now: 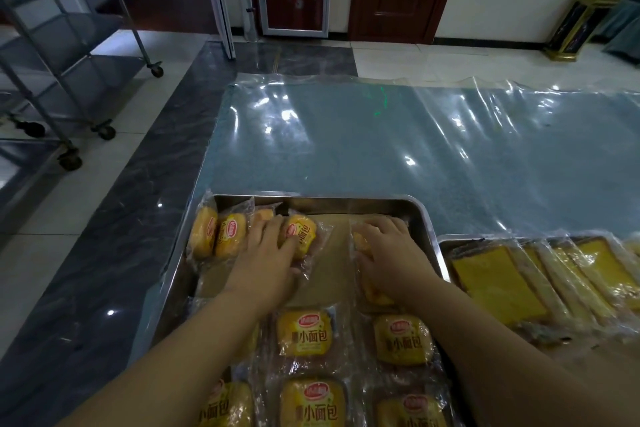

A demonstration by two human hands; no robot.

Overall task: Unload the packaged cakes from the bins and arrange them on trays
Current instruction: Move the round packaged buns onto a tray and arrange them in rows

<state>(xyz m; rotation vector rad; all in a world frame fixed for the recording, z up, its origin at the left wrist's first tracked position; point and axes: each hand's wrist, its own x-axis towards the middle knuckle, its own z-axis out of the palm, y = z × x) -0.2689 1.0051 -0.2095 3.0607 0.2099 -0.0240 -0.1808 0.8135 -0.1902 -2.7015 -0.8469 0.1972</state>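
Over the far half of the shallow stainless-steel tray (346, 204), which is sitting at the near edge of the plastic-sheeted blue-green table (381, 149), the person is working with both hands. The left hand (266, 253) is pinching a round yellow packaged cake in clear wrap (301, 236). Its thumb is lying on the printed face and its fingers are reaching behind, so the cake is standing tilted on edge. The right hand (391, 253), fingers curled down, is gripping a second wrapped yellow cake (362, 244) near the tray's right edge, and only a sliver of that cake is showing.

A row of upright yellow cakes (216, 236) is filling the tray's far-left corner and running along the far edge. The pinched cake is standing just right of that row, its flat face turned the same way as theirs. Between the two hands a strip of brown paper liner (334, 253) is lying bare.

To my eye the left hand is nearer the row, so its cake looks due to be pushed leftward against the row. The right hand's cake, lying across the bare liner, would then be the next to join.

Flat-lying yellow packaged cakes (304, 333) are covering the tray's near part. A neighbouring steel tray (450, 240) of rectangular wrapped yellow slices (498, 281) is sitting just beside it on the right. No bin is showing.
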